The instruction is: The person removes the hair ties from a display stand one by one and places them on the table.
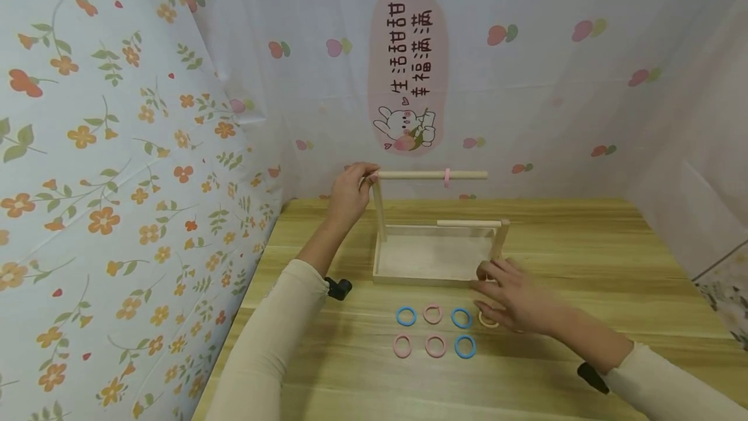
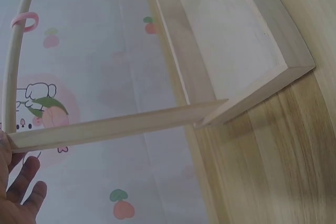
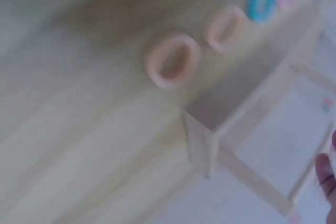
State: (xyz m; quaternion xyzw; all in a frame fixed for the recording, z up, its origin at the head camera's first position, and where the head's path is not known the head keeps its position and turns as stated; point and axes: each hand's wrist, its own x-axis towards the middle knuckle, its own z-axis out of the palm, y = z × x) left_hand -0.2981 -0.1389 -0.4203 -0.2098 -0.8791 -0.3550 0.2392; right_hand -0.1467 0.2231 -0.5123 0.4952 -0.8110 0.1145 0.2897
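Note:
My left hand (image 1: 350,193) pinches the upper corner of a wooden stand, where the left post (image 1: 379,206) meets the upper rod (image 1: 409,175). A pink ring (image 1: 447,178) hangs on that rod. The shorter lower rod (image 1: 467,223) carries no ring. Its post rises from the right side of the shallow wooden tray (image 1: 432,282). My right hand (image 1: 517,297) hovers near the tray's front right corner, fingers loosely bent, holding nothing visible. It partly covers a peach ring (image 1: 488,327); the right wrist view, blurred, shows another peach ring (image 3: 152,66) beside it.
Before the tray, rings lie in two rows on the wooden table (image 1: 362,369): blue rings (image 1: 456,346) and pink rings (image 1: 426,345). A patterned curtain (image 1: 526,109) stands behind the table, and a floral one (image 1: 146,180) borders its left side.

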